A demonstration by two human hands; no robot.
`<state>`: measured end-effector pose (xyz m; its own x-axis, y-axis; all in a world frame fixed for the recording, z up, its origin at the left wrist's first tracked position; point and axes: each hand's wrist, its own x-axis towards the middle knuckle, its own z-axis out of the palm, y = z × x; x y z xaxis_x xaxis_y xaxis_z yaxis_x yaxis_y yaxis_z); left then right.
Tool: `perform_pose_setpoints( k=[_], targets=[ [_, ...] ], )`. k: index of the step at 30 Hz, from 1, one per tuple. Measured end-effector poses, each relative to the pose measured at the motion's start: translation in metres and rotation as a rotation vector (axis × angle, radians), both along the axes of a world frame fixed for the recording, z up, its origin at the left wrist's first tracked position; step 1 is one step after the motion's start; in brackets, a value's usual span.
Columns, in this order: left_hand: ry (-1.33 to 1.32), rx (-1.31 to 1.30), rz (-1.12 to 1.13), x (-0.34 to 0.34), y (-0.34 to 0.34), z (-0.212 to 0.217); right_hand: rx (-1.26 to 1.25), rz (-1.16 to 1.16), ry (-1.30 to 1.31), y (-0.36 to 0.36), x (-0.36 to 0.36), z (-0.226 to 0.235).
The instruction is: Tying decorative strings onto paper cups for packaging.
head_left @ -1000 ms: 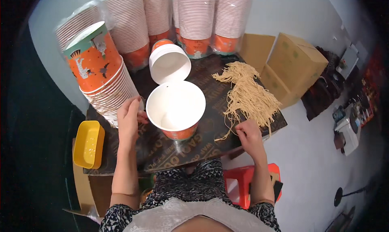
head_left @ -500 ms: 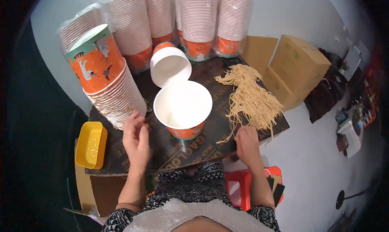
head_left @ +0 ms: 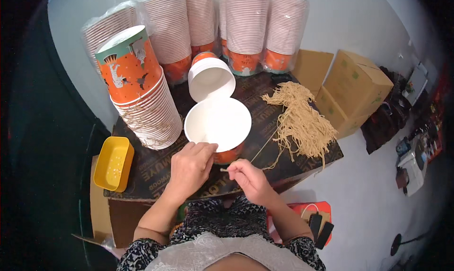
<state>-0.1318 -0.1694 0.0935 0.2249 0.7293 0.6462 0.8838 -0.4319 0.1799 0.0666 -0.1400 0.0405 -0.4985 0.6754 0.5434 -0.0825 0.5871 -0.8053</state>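
A white-lined paper bucket point(head_left: 218, 122) with an orange outside stands in front of me, its mouth toward me. My left hand point(head_left: 191, 167) is closed at its near-left rim, fingertips on the edge. Just right of it, my right hand point(head_left: 250, 178) pinches the end of a tan cord, which pokes out past the fingertips. A strand trails from that hand toward the heap of tan cords point(head_left: 309, 129) on the table's right side. Behind the bucket, another white-lined bucket point(head_left: 213, 81) lies tipped, its mouth facing me.
At left rises a tall stack of orange buckets point(head_left: 151, 112) with cords around their rims. A yellow tray point(head_left: 124, 174) holding small pale bits sits at the near-left corner. Plastic-wrapped bucket stacks point(head_left: 246, 25) line the back. Cardboard boxes point(head_left: 357, 81) stand beyond the table's right edge.
My right hand has moved left from the cord heap to the bucket's front, drawing a cord along. My left hand has moved right from beside the stack to the bucket's rim and closed.
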Motion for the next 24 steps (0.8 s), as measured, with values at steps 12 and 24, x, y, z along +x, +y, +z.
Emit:
perform_pose_setpoints(
  k=[12,24],
  targets=[
    [-0.621,-0.320,-0.178,0.017,-0.041,0.003,-0.424,0.118,0.361,-0.018,-0.012,-0.007],
    [-0.782,-0.215,-0.163,0.032,-0.031,-0.013,-0.110,-0.209,0.165,-0.023,-0.013,0.001]
  ],
)
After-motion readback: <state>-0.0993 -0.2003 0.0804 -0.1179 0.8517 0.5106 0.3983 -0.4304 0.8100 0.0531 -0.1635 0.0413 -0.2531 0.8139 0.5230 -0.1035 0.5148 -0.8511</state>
